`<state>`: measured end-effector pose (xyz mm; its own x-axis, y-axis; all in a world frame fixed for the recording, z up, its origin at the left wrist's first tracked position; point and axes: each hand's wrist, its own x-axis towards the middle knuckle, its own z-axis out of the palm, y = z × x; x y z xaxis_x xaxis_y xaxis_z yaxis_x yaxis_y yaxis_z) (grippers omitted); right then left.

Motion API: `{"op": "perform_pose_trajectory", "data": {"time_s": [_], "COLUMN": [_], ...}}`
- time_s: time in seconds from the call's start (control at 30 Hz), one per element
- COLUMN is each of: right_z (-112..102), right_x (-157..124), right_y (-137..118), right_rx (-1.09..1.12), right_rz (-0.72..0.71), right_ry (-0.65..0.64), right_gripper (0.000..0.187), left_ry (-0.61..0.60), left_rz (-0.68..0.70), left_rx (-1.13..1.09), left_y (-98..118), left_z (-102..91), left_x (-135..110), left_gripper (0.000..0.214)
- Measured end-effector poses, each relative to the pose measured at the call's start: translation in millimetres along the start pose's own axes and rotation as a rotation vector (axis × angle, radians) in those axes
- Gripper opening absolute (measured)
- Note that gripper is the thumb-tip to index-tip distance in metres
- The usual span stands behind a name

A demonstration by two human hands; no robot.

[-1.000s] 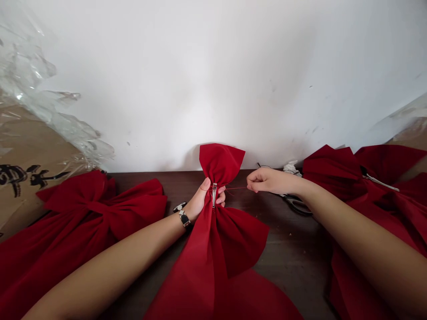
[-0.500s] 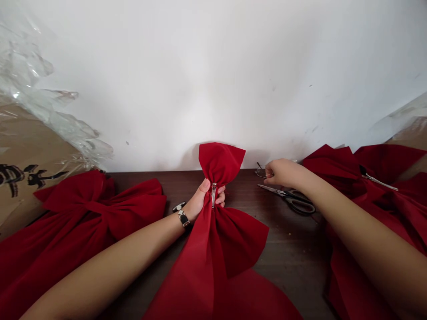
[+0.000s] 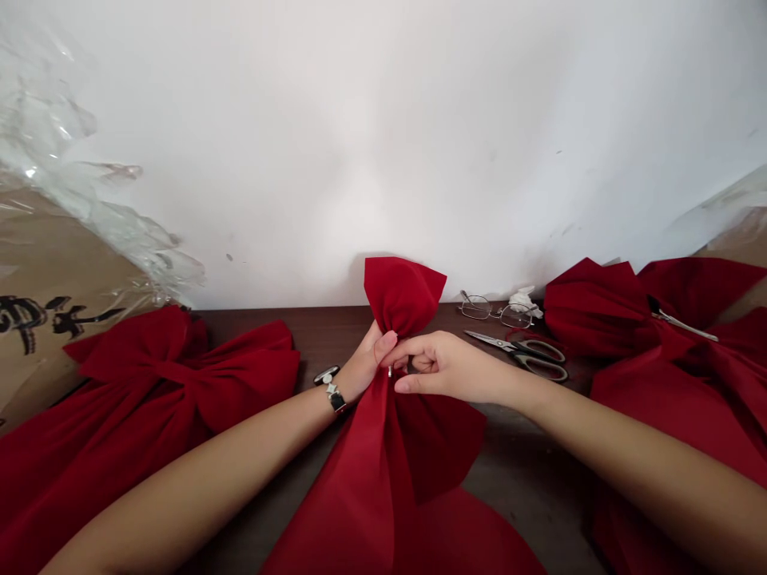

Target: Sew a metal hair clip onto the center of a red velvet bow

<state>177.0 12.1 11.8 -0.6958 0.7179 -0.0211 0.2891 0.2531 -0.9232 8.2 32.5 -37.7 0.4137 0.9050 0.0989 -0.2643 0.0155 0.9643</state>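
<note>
In the middle stands a large red fabric bow with long tails running down toward me. My left hand is closed round its gathered centre, thumb in front. A metal hair clip lies on that centre, mostly covered now by fingers. My right hand is at the same spot, index finger touching the clip area by my left thumb, the thumb apart below and other fingers curled. Whether it grips anything there I cannot make out.
Scissors lie right of the bow, with eyeglasses and a crumpled white tissue behind. Other red bows lie at left and right. A plastic-wrapped carton stands left; a white wall rises behind the dark table.
My right hand has moved left from beside the scissors and eyeglasses to the bow's centre, covering most of the clip. My left hand still holds the bow, which has shifted slightly right.
</note>
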Motion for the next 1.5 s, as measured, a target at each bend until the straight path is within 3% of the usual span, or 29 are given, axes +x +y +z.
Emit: {"op": "perform_pose_trajectory", "data": {"time_s": [0.1, 0.2, 0.43, 0.77, 0.9, 1.03, 1.17, 1.23, 1.37, 1.5], "right_z": [5, -1, -40, -75, -86, -95, -95, -87, -54, -13], "right_x": [4, 4, -5, -5, -7, -9, -13, -14, -11, -2], "right_y": [6, 8, 3, 29, 37, 40, 27, 16, -2, -1], "right_rx": [0.022, 0.002, -0.380, -0.980, -1.085, -1.074, -0.915, -0.786, -0.521, -0.081], "right_rz": [0.004, -0.007, 0.095, 0.446, 0.637, 0.721, 0.573, 0.448, 0.211, 0.032], "right_ry": [-0.024, -0.077, -0.239, -0.131, -0.066, 0.025, 0.092, 0.093, 0.009, -0.037], "right_gripper": [0.040, 0.045, 0.014, 0.008, 0.024, 0.021, 0.011, 0.017, 0.033, 0.042], "left_ry": [0.015, 0.020, -0.127, -0.130, -0.140, -0.142, -0.124, -0.118, -0.114, -0.089], "left_rz": [0.077, 0.074, -0.084, -0.085, -0.096, -0.093, -0.068, -0.062, -0.067, -0.047], "left_rx": [0.047, -0.051, -0.215, -0.310, -0.315, -0.312, -0.302, -0.291, -0.257, -0.215], "left_y": [1, -2, -12, -8, -6, -6, -5, -5, -3, -4], "left_z": [-0.2, -2.9, -10.0, -8.3, -8.6, -8.1, -5.4, -3.8, -2.9, -5.5], "left_x": [1, 3, 10, 9, 7, 6, 5, 5, 4, 1], "left_gripper": [0.058, 0.049, 0.056, 0.055, 0.056, 0.057, 0.056, 0.055, 0.052, 0.045]}}
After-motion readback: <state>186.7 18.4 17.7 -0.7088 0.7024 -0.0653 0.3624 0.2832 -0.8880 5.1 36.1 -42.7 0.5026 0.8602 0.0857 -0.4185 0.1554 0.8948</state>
